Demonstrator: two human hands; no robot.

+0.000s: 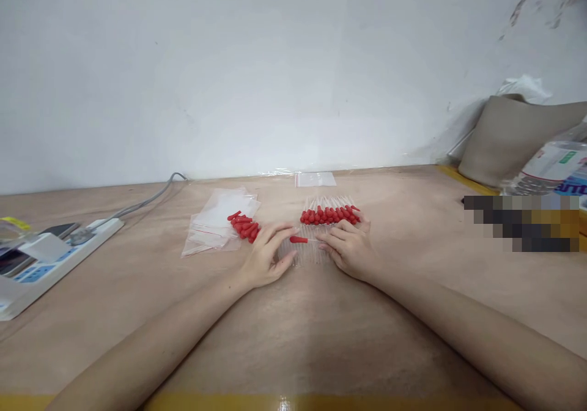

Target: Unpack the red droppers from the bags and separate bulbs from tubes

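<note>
My left hand (267, 253) pinches a red rubber bulb (298, 239) at its fingertips. My right hand (349, 247) faces it, fingers closed on a clear glass tube (316, 240) that meets the bulb. Under both hands lies a row of bare clear tubes (306, 253). Behind the right hand lies a row of finished droppers (330, 213) with red bulbs. A loose heap of red bulbs (244, 225) sits just behind the left hand, on small clear zip bags (215, 221).
A brown table (293, 331) with a yellow front edge meets a white wall. A white power strip (46, 264) with a grey cable lies at far left. A clear bag (315, 179) rests by the wall. A grey pouch (509, 136) and a plastic bottle (550, 166) stand at right.
</note>
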